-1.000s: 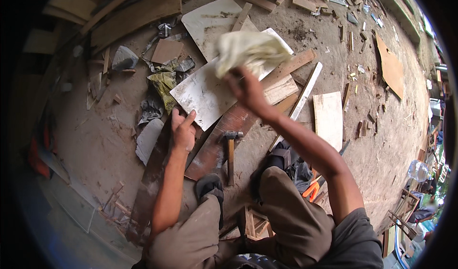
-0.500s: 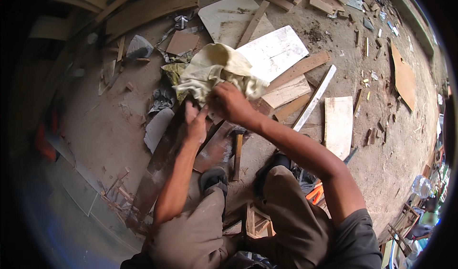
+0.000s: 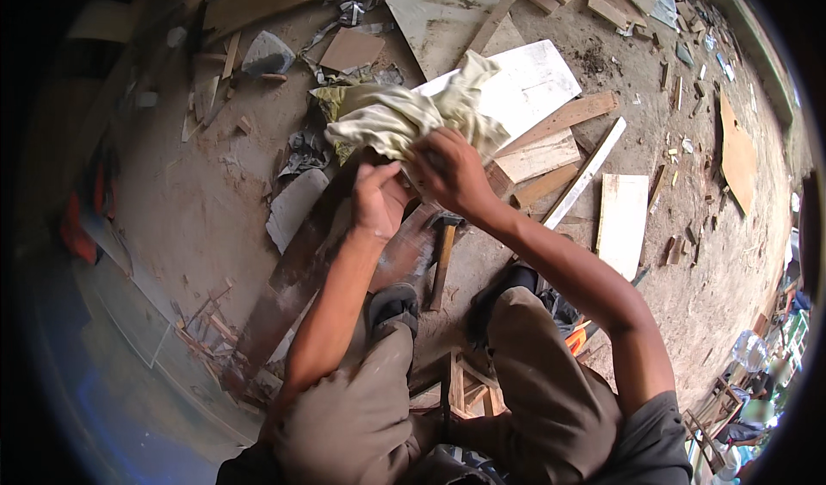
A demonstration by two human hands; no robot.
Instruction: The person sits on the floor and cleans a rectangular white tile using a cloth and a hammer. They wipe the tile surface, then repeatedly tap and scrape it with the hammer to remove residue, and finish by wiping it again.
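Observation:
A pale cream cloth (image 3: pixel 404 115), crumpled and partly lifted, is bunched in my right hand (image 3: pixel 449 171), whose fingers are closed on its near edge. Just left of it and lower, my left hand (image 3: pixel 377 199) has its thumb across the top and its fingers curled; what they hold, if anything, is hidden. Beneath both hands lies a dark, dusty wooden board (image 3: pixel 297 308), slanting toward the lower left. A hammer (image 3: pixel 444 265) with a wooden handle rests to the right of my left forearm, near my feet.
Beyond the cloth lie a white panel (image 3: pixel 529 85) and several planks, among them a brown one (image 3: pixel 568 119) and a narrow white strip (image 3: pixel 589 171). A pale board (image 3: pixel 622 222) is at the right. Orange handles (image 3: pixel 576 339) show beside my right knee; wood scraps litter the floor.
The cloth has flopped over from an open, rounded shape into folds, with one end thrown up toward the far right. Both hands stay close together as the view shifts slightly.

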